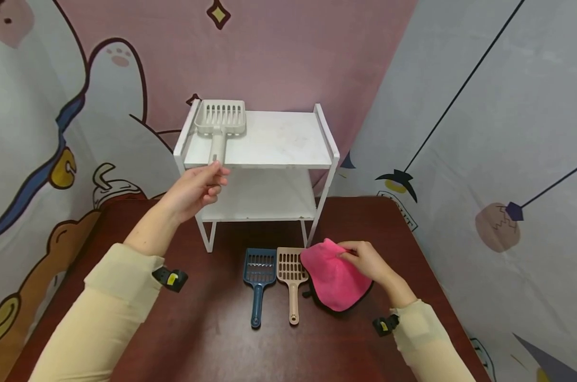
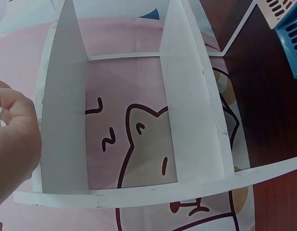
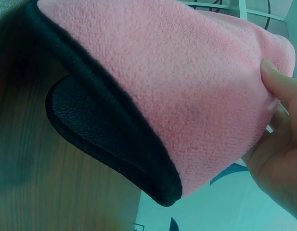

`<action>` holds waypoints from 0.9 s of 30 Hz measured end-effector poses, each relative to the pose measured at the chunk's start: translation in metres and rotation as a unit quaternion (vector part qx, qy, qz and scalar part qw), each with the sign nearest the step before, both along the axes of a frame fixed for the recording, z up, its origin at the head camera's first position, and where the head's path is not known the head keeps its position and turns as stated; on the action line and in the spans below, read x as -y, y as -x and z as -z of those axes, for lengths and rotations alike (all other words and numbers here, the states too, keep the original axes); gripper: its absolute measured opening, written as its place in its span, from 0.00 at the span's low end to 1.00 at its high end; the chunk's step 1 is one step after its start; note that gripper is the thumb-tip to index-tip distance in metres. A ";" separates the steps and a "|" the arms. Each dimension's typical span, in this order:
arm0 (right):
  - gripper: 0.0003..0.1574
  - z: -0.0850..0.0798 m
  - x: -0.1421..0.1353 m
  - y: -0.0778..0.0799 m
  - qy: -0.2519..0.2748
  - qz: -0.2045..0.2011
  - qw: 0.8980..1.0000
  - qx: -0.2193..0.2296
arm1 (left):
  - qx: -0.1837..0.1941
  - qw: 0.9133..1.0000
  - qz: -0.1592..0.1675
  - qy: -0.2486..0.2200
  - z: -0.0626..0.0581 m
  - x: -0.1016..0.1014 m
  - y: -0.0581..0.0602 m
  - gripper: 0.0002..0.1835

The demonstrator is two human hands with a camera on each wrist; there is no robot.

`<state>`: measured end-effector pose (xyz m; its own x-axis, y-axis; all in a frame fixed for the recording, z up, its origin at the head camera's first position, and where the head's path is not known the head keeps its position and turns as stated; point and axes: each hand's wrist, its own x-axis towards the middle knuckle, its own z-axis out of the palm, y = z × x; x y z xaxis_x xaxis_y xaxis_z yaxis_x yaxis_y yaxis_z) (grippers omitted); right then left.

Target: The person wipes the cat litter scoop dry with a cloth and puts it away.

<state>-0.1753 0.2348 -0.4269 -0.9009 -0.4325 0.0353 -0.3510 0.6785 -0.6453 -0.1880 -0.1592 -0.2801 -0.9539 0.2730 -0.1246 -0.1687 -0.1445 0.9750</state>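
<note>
In the head view my left hand (image 1: 198, 191) pinches the handle end of an off-white slotted litter scoop (image 1: 218, 143). The scoop's head overlaps the left part of the white rack's top shelf (image 1: 283, 138). My right hand (image 1: 365, 260) pinches a pink cloth (image 1: 338, 284) with dark edging, raised at the gripped part. Seen from the right wrist, the cloth (image 3: 187, 91) hangs folded, its dark underside showing, thumb pressed on the pink face. A beige litter scoop (image 1: 293, 297) lies on the table just left of the cloth, which overlaps its head. Beside it lies a blue litter scoop (image 1: 257, 297).
The two-tier white rack stands at the back of the dark reddish-brown table (image 1: 212, 345), its lower shelf (image 1: 260, 201) below the top one. Behind it hangs a cartoon-printed backdrop (image 1: 288, 53). In the left wrist view, the rack's frame (image 2: 201, 192) is close beside the hand.
</note>
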 end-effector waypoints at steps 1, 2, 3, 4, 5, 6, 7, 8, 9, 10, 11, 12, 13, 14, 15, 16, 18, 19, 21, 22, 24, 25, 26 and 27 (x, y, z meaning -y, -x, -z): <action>0.14 0.000 0.000 0.000 0.000 0.001 1.000 0.001 | 0.001 1.000 -0.003 -0.001 0.000 0.000 0.001 0.16; 0.14 0.000 -0.001 0.000 0.000 0.002 1.000 0.001 | 0.004 1.000 -0.007 -0.005 0.000 -0.001 0.002 0.16; 0.14 0.001 -0.001 0.000 0.001 0.002 1.000 0.002 | 0.006 1.000 -0.010 -0.005 -0.001 -0.001 0.002 0.16; 0.14 0.001 -0.001 0.000 0.001 0.002 1.000 0.002 | 0.009 1.000 -0.013 -0.007 -0.002 -0.002 0.003 0.16; 0.14 0.001 -0.001 0.000 0.001 0.002 1.000 0.001 | 0.012 1.000 -0.016 -0.009 -0.002 -0.003 0.003 0.16; 0.14 0.001 -0.002 0.000 0.001 0.003 1.000 0.001 | 0.015 1.000 -0.019 -0.009 -0.003 -0.003 0.004 0.17; 0.14 0.001 -0.002 0.000 0.001 0.003 1.000 -0.001 | 0.017 1.000 -0.019 -0.009 -0.004 -0.004 0.004 0.17; 0.14 0.001 -0.002 0.000 0.000 0.003 1.000 -0.001 | 0.021 1.000 -0.022 -0.009 -0.004 -0.005 0.004 0.17; 0.14 0.002 -0.003 0.000 -0.001 0.003 1.000 -0.001 | 0.023 0.999 -0.022 -0.010 -0.005 -0.005 0.005 0.17; 0.14 0.002 -0.003 0.000 -0.002 0.003 1.000 -0.002 | 0.025 0.999 -0.022 -0.013 -0.006 -0.006 0.005 0.17; 0.14 0.002 -0.003 -0.001 -0.004 0.004 1.000 -0.003 | 0.028 0.999 -0.022 -0.015 -0.006 -0.006 0.005 0.17; 0.14 0.002 -0.003 -0.001 -0.005 0.004 1.000 -0.003 | 0.031 0.999 -0.022 -0.018 -0.007 -0.007 0.006 0.17; 0.14 0.002 -0.003 -0.001 -0.008 0.004 1.000 -0.003 | 0.034 0.999 -0.023 -0.022 -0.007 -0.007 0.006 0.17; 0.13 0.002 -0.003 -0.001 -0.009 0.003 1.000 -0.003 | 0.039 0.999 -0.024 -0.028 -0.007 -0.007 0.006 0.17; 0.13 0.003 -0.003 -0.001 -0.011 0.003 1.000 -0.005 | 0.043 0.998 -0.024 -0.032 -0.008 -0.007 0.007 0.17; 0.13 0.002 -0.003 -0.001 -0.012 0.004 1.000 -0.007 | 0.046 0.998 -0.025 -0.036 -0.008 -0.007 0.007 0.17; 0.13 0.003 -0.003 -0.001 -0.012 0.004 1.000 -0.008 | 0.051 0.997 -0.026 -0.045 -0.008 -0.007 0.008 0.17; 0.13 0.003 -0.003 -0.001 -0.012 0.004 1.000 -0.009 | 0.052 0.997 -0.026 -0.048 -0.008 -0.007 0.009 0.17; 0.12 0.003 -0.004 -0.001 -0.010 0.005 1.000 -0.008 | 0.054 0.997 -0.028 -0.055 -0.007 -0.007 0.009 0.17; 0.12 0.003 -0.004 -0.001 -0.010 0.005 1.000 -0.007 | 0.056 0.996 -0.029 -0.059 -0.007 -0.007 0.009 0.17; 0.12 0.003 -0.004 -0.002 -0.008 0.005 1.000 -0.004 | 0.058 0.996 -0.029 -0.060 -0.006 -0.005 0.009 0.16; 0.12 0.003 -0.004 -0.001 -0.008 0.005 1.000 -0.005 | 0.059 0.996 -0.028 -0.057 -0.004 -0.004 0.008 0.15; 0.12 0.003 -0.004 -0.001 -0.006 0.002 1.000 -0.005 | 0.060 0.997 -0.026 -0.052 -0.003 -0.003 0.008 0.15; 0.13 0.003 -0.004 -0.001 -0.004 0.003 1.000 -0.005 | 0.060 0.997 -0.023 -0.045 0.000 -0.002 0.007 0.15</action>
<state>-0.1742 0.2391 -0.4303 -0.9030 -0.4276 0.0405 -0.3532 0.6856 -0.6366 -0.1948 -0.1571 -0.2798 -0.9454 0.2443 -0.2159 -0.2747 -0.2401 0.9311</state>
